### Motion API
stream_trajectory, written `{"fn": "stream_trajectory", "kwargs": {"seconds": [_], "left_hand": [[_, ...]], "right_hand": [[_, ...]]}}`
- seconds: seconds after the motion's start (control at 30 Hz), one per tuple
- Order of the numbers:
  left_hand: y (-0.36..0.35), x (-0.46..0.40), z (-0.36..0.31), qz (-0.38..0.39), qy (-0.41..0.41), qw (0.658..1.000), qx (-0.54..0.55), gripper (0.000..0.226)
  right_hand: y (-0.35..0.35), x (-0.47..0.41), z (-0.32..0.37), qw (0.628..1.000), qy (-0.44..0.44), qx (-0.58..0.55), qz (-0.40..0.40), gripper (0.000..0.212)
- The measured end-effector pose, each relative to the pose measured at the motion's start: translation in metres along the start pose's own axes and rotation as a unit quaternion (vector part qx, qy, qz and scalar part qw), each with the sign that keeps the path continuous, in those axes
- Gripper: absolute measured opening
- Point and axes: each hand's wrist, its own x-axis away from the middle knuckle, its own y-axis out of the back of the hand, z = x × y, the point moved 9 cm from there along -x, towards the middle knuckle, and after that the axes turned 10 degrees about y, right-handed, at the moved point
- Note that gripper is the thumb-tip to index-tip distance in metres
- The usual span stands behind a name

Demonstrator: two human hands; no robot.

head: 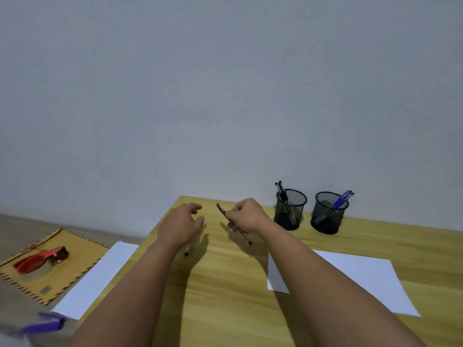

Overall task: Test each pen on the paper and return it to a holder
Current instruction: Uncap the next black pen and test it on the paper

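My right hand (246, 216) is shut on a brown patterned pen (221, 209), held slanted above the far part of the wooden table (225, 284). My left hand (181, 225) hovers beside it with fingers loosely curled, holding nothing. A pen (187, 249) lies on the table under that hand, mostly hidden. A white sheet of paper (363, 279) lies to the right. Two black mesh holders stand at the back: the left holder (290, 209) has black pens, the right holder (328, 212) has blue pens.
A second white sheet (97, 276) overhangs the table's left edge. On the floor to the left lies a tan envelope (57, 266) with a red object (37, 261) on it. A blurred purple thing (42, 321) sits at the bottom left. A plain wall rises behind.
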Motion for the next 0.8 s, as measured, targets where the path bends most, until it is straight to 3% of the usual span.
{"fn": "stream_trajectory", "kwargs": {"seconds": [0.1, 0.17, 0.33, 0.47, 0.57, 0.8], "left_hand": [[0.0, 0.014, -0.043, 0.02, -0.067, 0.997, 0.035, 0.052], [-0.003, 0.028, -0.075, 0.032, -0.118, 0.992, 0.032, 0.046], [-0.007, 0.059, -0.14, 0.014, -0.194, 0.981, 0.023, 0.01], [-0.02, 0.086, -0.183, 0.03, -0.247, 0.968, -0.006, 0.013], [-0.025, 0.098, -0.203, 0.026, -0.258, 0.965, -0.026, 0.014], [-0.042, 0.12, -0.237, 0.091, -0.253, 0.962, 0.055, 0.014]], "right_hand": [[0.034, 0.028, 0.002, 0.997, 0.0, -0.068, 0.03, 0.01], [0.063, 0.047, 0.001, 0.995, -0.001, -0.094, 0.024, 0.01], [0.126, 0.101, -0.014, 0.979, -0.032, -0.194, 0.05, 0.019], [0.158, 0.138, -0.034, 0.947, -0.071, -0.304, 0.073, 0.03], [0.178, 0.156, -0.044, 0.907, -0.071, -0.414, 0.044, 0.032], [0.183, 0.157, -0.05, 0.922, -0.012, -0.374, -0.102, 0.011]]}}
